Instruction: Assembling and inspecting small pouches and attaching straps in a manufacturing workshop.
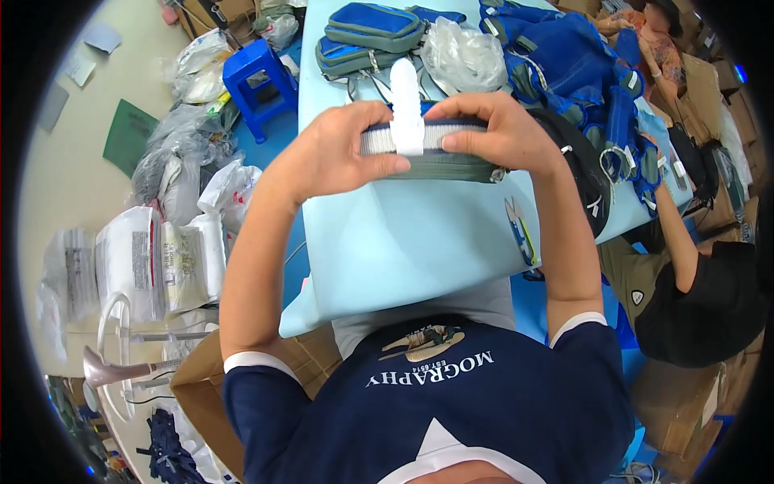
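Observation:
Both my hands hold a blue and grey-green zipped pouch (451,168) above the table, with a pale ribbed band along its side. My left hand (339,153) grips its left end, thumb along the near side. At the right end my right hand (512,137) is closed on it, thumb pressing on the pale band. A white strip (407,105) crosses the pouch's middle and stands up beyond it; its exact kind I cannot tell. Similar blue and grey pouches (371,36) lie stacked behind, next to crumpled clear plastic (463,56).
Thread snips (520,230) lie on the light blue table (403,250), near my right forearm. Blue bags (564,48) and a black item (576,161) are heaped at the right. A blue stool (260,85) and plastic-wrapped packs stand left. Two other people sit at the right.

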Tool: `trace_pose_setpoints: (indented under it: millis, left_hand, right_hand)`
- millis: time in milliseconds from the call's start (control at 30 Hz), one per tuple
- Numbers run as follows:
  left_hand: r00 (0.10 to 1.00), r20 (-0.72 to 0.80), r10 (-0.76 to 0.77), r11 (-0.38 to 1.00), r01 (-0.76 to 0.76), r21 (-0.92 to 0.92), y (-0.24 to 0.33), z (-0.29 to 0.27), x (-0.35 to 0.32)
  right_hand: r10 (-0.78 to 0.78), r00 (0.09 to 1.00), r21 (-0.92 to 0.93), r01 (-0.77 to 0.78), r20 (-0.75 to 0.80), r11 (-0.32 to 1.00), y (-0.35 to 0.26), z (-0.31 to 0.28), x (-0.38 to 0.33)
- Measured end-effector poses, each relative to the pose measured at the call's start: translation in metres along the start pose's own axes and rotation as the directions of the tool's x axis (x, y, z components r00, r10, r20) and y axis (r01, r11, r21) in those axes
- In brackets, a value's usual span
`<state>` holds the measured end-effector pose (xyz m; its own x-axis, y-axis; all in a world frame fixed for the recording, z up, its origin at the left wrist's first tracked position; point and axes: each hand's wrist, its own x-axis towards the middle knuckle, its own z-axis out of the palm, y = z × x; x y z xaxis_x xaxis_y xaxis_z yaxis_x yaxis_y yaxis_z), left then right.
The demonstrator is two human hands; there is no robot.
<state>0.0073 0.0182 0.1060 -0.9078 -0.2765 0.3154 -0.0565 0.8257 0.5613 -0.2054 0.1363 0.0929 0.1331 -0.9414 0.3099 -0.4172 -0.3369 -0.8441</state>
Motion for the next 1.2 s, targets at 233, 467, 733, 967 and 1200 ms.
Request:
trace_pose_setpoints:
  millis: [233, 467, 733, 967, 1200]
  left_hand:
    - [0.998, -0.054, -0.042, 0.954, 0.056, 0.294, 0.02, -0.033, 0.008]
    - [0.975, -0.162, -0.15, 0.988, 0.141, -0.066, 0.058, -0.079, 0.016]
    - [0.956, -0.288, -0.045, 0.977, 0.102, 0.187, 0.076, -0.092, 0.013]
    - [0.948, -0.248, -0.198, 0.913, 0.271, 0.305, 0.053, -0.098, 0.006]
    - [0.928, -0.331, -0.169, 0.977, 0.115, -0.179, 0.038, -0.076, 0.006]
  right_hand:
    - [-0.057, 0.998, -0.139, 0.059, 0.014, 0.989, -0.016, -0.012, 0.041]
    - [-0.143, 0.989, 0.206, 0.132, 0.04, 0.97, -0.055, -0.029, 0.096]
    - [-0.642, 0.763, -0.204, 0.641, 0.07, 0.74, -0.068, -0.025, 0.115]
    - [-0.281, 0.96, -0.105, 0.28, 0.012, 0.954, -0.064, -0.002, 0.111]
    - [-0.387, 0.922, -0.174, 0.382, 0.002, 0.908, -0.055, 0.006, 0.11]
